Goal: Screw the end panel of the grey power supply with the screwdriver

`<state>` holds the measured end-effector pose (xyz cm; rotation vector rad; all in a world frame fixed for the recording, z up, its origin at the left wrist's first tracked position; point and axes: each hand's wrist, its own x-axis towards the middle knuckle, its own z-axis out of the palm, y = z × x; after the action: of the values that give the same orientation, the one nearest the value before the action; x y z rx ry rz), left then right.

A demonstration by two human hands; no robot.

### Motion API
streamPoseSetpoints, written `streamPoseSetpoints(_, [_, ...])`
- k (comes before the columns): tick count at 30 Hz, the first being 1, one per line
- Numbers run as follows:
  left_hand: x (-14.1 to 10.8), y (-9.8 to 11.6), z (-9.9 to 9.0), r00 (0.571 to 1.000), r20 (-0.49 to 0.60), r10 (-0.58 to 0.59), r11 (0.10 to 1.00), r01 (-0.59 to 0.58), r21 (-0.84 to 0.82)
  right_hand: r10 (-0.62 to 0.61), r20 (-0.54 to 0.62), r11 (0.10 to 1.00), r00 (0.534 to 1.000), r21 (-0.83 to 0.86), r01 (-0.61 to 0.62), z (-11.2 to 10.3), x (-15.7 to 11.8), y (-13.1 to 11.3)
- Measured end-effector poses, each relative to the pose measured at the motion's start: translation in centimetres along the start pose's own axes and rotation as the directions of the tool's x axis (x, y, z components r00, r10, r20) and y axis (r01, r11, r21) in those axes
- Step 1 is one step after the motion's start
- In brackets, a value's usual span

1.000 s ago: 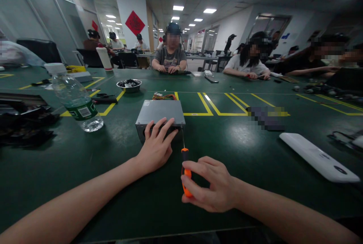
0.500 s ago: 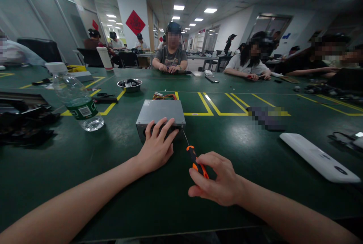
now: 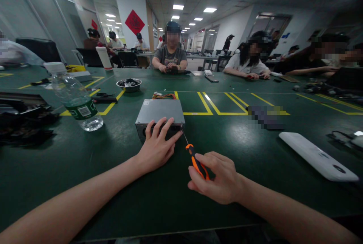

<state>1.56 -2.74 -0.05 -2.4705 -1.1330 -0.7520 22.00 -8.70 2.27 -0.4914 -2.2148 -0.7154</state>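
A grey metal box with coloured wires behind it rests on the green table. My left hand lies against its near face, fingers spread over the front top edge. In my right hand, thumb and fingers grip the orange and black handle of a screwdriver. The screwdriver slants up to the left, its thin shaft reaching the right end of the box's near face. My fingers and the shadow hide part of that face, and the exact spot under the tip is too small to tell.
To the left are a water bottle, dark parts and a metal bowl of small items. A white device and a dark pouch lie to the right. A person sits across the table.
The screwdriver handle has turned a little in my right hand, and the fingers on it have shifted slightly. My left hand and the box hold nearly the same place.
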Motion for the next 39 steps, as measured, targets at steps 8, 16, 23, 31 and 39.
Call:
streamPoseSetpoints(8, [0.0,0.0,0.1,1.0,0.006,0.007,1.0,-0.007,0.02,0.023,0.04,0.998,0.999,0.055,-0.025,0.0,0.2,0.0])
streamPoseSetpoints(16, [0.0,0.0,0.0,1.0,0.018,0.017,0.999,-0.017,0.04,0.143,-0.041,0.99,0.989,-0.008,-0.143,0.1,1.0,-0.2])
streamPoseSetpoints(23, [0.0,-0.1,0.3,1.0,-0.001,0.027,0.998,-0.027,0.058,-0.012,0.044,1.0,0.999,0.012,0.012,0.1,0.2,-0.3])
streamPoseSetpoints(31, [0.0,-0.1,0.4,0.999,0.007,0.033,0.996,-0.034,0.079,-0.023,0.015,0.998,1.0,-0.053,0.024,0.1,0.0,0.0])
streamPoseSetpoints(39, [0.0,-0.1,0.2,0.999,0.009,0.037,0.996,-0.038,0.082,0.053,0.021,0.997,0.998,-0.063,-0.052,0.6,-0.2,-0.4])
